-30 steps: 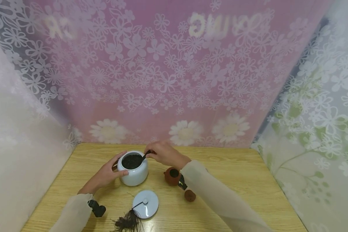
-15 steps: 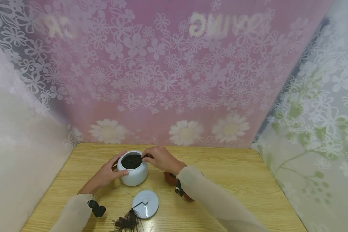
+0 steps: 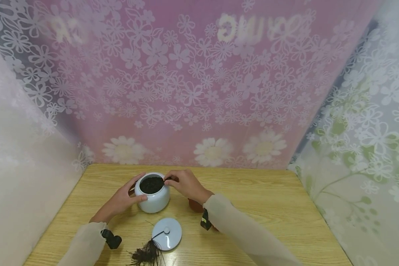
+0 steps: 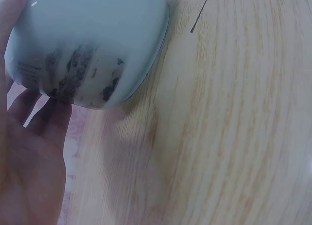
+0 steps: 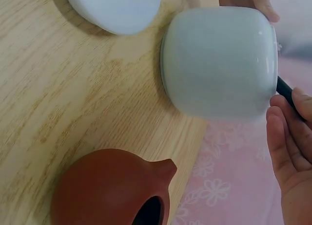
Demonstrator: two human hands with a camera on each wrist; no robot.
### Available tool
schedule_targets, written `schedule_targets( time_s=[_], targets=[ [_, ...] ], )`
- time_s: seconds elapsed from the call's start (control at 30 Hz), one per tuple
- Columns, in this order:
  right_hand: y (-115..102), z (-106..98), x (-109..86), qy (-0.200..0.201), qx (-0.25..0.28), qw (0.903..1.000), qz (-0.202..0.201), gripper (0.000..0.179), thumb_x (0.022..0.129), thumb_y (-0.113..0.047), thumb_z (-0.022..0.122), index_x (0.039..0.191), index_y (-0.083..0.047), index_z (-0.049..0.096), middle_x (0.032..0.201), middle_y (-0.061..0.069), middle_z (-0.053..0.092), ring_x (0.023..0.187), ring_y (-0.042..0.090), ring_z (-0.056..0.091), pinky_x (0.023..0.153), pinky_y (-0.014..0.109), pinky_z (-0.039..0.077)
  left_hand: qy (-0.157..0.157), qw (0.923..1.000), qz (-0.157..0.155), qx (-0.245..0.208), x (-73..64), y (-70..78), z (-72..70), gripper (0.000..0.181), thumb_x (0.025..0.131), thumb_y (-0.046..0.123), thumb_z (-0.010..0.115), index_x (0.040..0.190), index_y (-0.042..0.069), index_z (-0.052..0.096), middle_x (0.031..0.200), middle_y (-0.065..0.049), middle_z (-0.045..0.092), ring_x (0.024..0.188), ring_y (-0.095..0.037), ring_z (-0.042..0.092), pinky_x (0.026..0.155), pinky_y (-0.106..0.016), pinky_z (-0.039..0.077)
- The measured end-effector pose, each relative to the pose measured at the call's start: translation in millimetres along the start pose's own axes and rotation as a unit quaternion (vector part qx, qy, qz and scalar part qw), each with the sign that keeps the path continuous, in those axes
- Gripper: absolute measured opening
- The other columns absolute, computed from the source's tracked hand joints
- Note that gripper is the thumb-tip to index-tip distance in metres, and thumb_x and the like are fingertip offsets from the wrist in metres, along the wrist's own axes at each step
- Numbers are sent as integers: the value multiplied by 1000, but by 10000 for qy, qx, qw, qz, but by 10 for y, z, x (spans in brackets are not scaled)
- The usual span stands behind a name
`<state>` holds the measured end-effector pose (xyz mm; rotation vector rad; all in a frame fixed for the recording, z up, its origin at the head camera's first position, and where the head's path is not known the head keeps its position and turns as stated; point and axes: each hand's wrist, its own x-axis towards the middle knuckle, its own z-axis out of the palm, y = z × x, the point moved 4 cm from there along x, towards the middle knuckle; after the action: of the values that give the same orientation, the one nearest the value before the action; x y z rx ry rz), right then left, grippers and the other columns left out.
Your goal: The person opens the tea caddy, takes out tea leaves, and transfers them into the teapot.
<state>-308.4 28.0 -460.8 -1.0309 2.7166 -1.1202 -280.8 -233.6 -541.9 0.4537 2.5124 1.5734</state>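
A round white ceramic jar (image 3: 154, 204) stands on the wooden table, filled with dark loose tea leaves (image 3: 151, 184). My left hand (image 3: 119, 201) holds it from the left, thumb on the near side and fingers round the far side. In the left wrist view, dark printed marks show on the jar's wall (image 4: 87, 45). My right hand (image 3: 187, 186) is at the jar's right rim. It pinches the dark handle of a slim spoon (image 5: 286, 90), which slants over the rim; the spoon's far end is hidden inside the jar.
The white jar lid (image 3: 173, 238), with a dark tassel (image 3: 147, 255), lies in front of the jar. A reddish-brown clay teapot (image 5: 105, 191), its top opening uncovered, stands to the right, partly under my right forearm. Patterned curtains (image 3: 199, 92) rise behind the table.
My right hand has come down and slightly nearer, taking the spoon deeper into the jar. The right sleeve now covers more of the teapot. My left hand and the jar stay put.
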Motion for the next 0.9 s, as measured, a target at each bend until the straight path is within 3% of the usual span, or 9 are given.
schedule_targets(
  time_s=[0.17, 0.37, 0.73, 0.9],
  targets=[
    [44, -27, -42, 198, 269, 9993, 143, 21, 107, -24, 73, 124, -14, 81, 111, -1, 81, 92, 10, 75, 76, 21, 60, 38, 10000, 1, 1, 2, 7, 1, 92, 101, 34, 81, 175, 30, 26, 181, -18, 23, 162, -51, 31, 125, -71, 38],
    [90, -92, -115, 455, 601, 9968, 277, 19, 107, -21, 73, 122, -14, 82, 108, 1, 82, 86, 5, 72, 70, 23, 56, 40, 10000, 2, 6, 8, 8, 6, 95, 101, 35, 82, 176, 25, 25, 181, -17, 23, 162, -51, 30, 125, -70, 37],
    [231, -174, -177, 803, 817, 9927, 387, 21, 107, -24, 73, 124, -15, 82, 107, 1, 82, 89, 7, 76, 71, 24, 60, 62, 10000, -57, -28, 26, -29, 0, 97, 99, 37, 83, 176, 24, 25, 181, -16, 23, 163, -49, 31, 126, -67, 38],
    [293, -202, -215, 923, 1145, 9880, 471, 21, 108, -25, 73, 124, -15, 81, 109, 7, 83, 96, 19, 80, 78, 26, 63, 54, 10000, 21, -58, 15, -24, 7, 95, 100, 34, 83, 176, 23, 25, 180, -18, 23, 162, -51, 31, 125, -68, 38]
  ],
)
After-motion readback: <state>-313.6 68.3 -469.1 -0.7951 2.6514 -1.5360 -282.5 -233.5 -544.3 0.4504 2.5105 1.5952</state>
